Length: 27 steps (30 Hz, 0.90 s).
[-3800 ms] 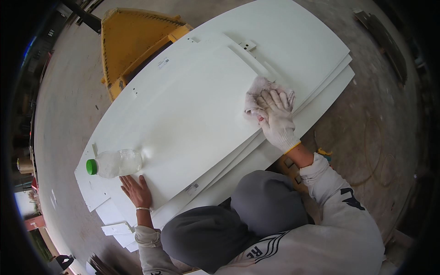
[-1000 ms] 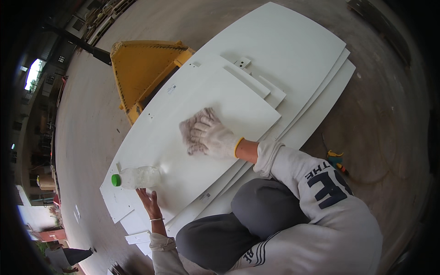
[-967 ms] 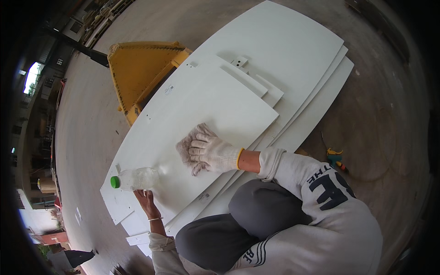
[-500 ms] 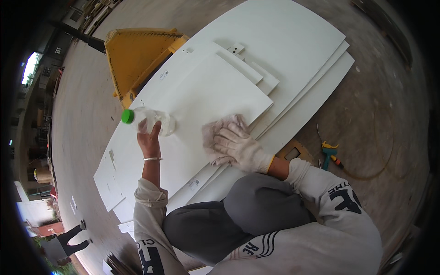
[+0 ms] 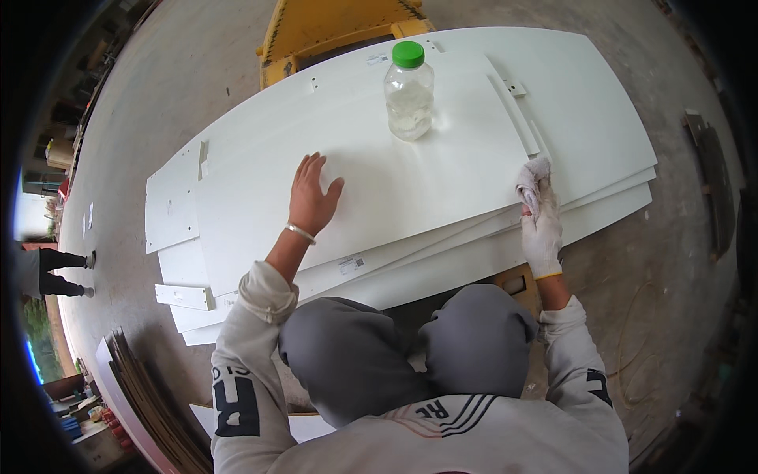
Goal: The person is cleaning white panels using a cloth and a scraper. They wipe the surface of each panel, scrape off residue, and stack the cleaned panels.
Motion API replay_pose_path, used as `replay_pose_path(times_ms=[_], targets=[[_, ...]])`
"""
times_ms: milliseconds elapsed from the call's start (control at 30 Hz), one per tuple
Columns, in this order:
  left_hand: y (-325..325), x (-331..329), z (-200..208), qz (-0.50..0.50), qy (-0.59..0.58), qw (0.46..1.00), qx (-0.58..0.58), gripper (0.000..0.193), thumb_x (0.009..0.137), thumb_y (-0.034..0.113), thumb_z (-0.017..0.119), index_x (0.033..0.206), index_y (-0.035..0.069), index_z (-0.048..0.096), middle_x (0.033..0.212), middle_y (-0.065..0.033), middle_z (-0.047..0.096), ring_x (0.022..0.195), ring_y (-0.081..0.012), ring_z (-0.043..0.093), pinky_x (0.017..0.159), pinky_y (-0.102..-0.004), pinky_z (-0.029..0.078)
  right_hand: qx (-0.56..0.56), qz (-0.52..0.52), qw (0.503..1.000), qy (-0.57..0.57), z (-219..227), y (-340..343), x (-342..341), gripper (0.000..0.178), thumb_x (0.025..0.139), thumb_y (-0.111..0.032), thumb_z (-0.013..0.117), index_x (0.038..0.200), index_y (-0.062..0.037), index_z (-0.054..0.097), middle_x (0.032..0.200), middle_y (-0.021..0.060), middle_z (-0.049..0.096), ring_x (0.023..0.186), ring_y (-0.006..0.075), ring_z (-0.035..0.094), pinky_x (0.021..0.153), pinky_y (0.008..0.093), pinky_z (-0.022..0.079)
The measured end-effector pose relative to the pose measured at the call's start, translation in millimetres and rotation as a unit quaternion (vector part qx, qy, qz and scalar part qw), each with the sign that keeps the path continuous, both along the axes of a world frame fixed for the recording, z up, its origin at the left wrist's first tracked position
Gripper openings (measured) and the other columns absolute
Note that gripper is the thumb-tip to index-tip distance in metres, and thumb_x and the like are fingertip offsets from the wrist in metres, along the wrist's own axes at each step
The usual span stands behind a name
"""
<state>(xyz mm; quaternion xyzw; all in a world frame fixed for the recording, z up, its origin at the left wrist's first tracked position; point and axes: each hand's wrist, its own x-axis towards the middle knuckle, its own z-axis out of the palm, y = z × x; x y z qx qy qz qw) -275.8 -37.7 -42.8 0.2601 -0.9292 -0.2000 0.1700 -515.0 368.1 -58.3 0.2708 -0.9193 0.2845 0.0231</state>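
Panels come first: a stack of broad white laminated boards (image 5: 410, 174) lies on the concrete floor (image 5: 166, 87), the top one smooth and glossy. Half a second ago the bare left hand (image 5: 312, 197) gripped the clear plastic bottle with a green cap (image 5: 409, 91); now that bottle stands upright near the far edge, and the hand rests flat, fingers spread. The white-gloved right hand (image 5: 541, 225) has slid to the board's right edge, fingers clamped on a crumpled white rag (image 5: 530, 178), so wiping reaches the rim.
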Motion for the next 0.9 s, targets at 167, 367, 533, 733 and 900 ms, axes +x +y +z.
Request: replay_pose_path(times_ms=[167, 367, 533, 733, 900], targets=[[43.9, 110.2, 2.6, 0.009, -0.125, 0.992, -0.023, 0.071, 0.101, 0.031, 0.064, 0.159, -0.001, 0.037, 0.169, -0.0235, 0.031, 0.160, -0.0391, 0.021, 0.130, -0.0532, 0.014, 0.141, -0.058, 0.988, -0.032, 18.3, -21.4, -37.0, 0.058, 0.100, -0.033, 0.064, 0.149, -0.0050, 0.055, 0.167, 0.0145, 0.038, 0.149, 0.0406, 0.040, 0.120, 0.0462, 0.040], [53.2, 126.0, 19.8, -0.024, -0.198, 0.978, -0.052, 0.114, 0.088, 0.054, 0.076, 0.165, -0.005, 0.016, 0.175, -0.0233, 0.011, 0.163, -0.0386, 0.003, 0.131, -0.0555, 0.002, 0.270, 0.037, 0.950, 0.152, -13.3, -3.0, -11.3, 0.061, 0.104, -0.038, 0.055, 0.152, -0.0014, 0.049, 0.164, 0.0199, 0.041, 0.152, 0.0404, 0.035, 0.126, 0.0445, 0.031], [52.4, 121.6, 5.8, -0.025, -0.198, 0.978, -0.051, 0.117, 0.084, 0.048, 0.083, 0.165, -0.004, 0.015, 0.175, -0.0229, 0.013, 0.163, -0.0385, 0.005, 0.131, -0.0554, 0.003, 0.122, -0.063, 0.990, 0.028, 12.7, -42.9, -24.8, 0.059, 0.102, -0.034, 0.058, 0.151, -0.0008, 0.052, 0.159, 0.0208, 0.048, 0.152, 0.0401, 0.037, 0.126, 0.0483, 0.029], [56.1, 120.7, 12.3, -0.013, -0.198, 0.978, -0.068, 0.115, 0.082, 0.038, 0.086, 0.164, -0.005, 0.018, 0.174, -0.0244, 0.014, 0.163, -0.0400, 0.007, 0.131, -0.0557, 0.005, -0.008, 0.158, 0.985, 0.063, 15.1, -19.8, 30.6, 0.053, 0.095, -0.029, 0.067, 0.141, -0.0036, 0.064, 0.153, 0.0180, 0.056, 0.151, 0.0389, 0.041, 0.127, 0.0518, 0.027], [55.1, 124.1, 3.5, -0.030, -0.184, 0.978, -0.089, 0.116, 0.080, 0.034, 0.087, 0.164, -0.004, 0.017, 0.174, -0.0247, 0.014, 0.163, -0.0397, 0.007, 0.131, -0.0547, 0.005, -0.028, 0.510, 0.858, 0.057, 22.1, -95.5, 78.7, 0.048, 0.095, -0.036, 0.066, 0.139, -0.0146, 0.069, 0.152, 0.0088, 0.059, 0.151, 0.0318, 0.042, 0.131, 0.0502, 0.021]])
